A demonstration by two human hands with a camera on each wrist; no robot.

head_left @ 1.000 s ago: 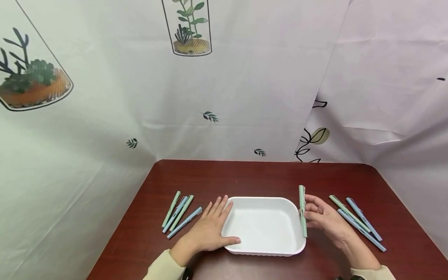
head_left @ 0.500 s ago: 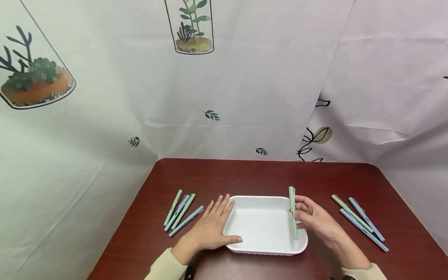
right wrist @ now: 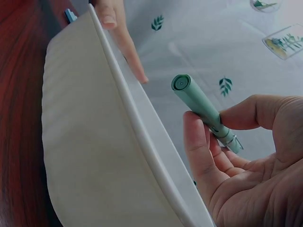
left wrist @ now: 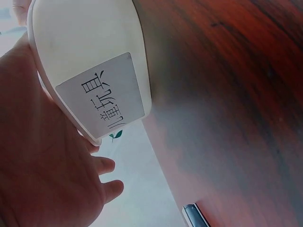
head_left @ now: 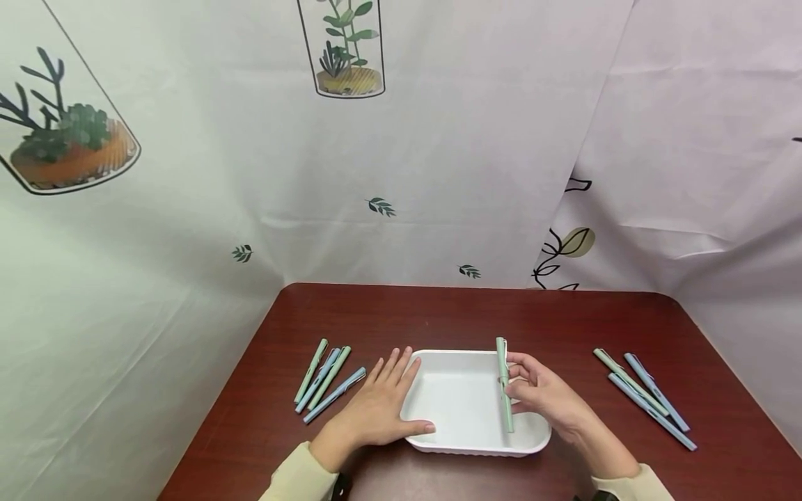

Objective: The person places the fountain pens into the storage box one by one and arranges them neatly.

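My right hand (head_left: 544, 395) pinches a light green pen (head_left: 504, 390) between thumb and fingers, over the right part of a white plastic tray (head_left: 447, 410). In the right wrist view the pen (right wrist: 201, 104) points its blunt end toward the camera, and the tray's side wall (right wrist: 90, 123) stands left of the hand. My left hand (head_left: 377, 409) lies with fingers spread along the tray's left rim, its thumb reaching over the near corner. A printed label (left wrist: 104, 97) shows on the tray's outer wall in the left wrist view.
Left of the tray, several green and blue pens (head_left: 322, 379) lie on the dark red table (head_left: 401, 313). Another group, one green and two blue pens (head_left: 645, 396), lies to the right. A patterned white curtain (head_left: 438, 174) hangs behind the table's far edge.
My right hand has carried the green pen leftward, from the tray's right rim to over its inside. The left hand keeps its place on the rim.
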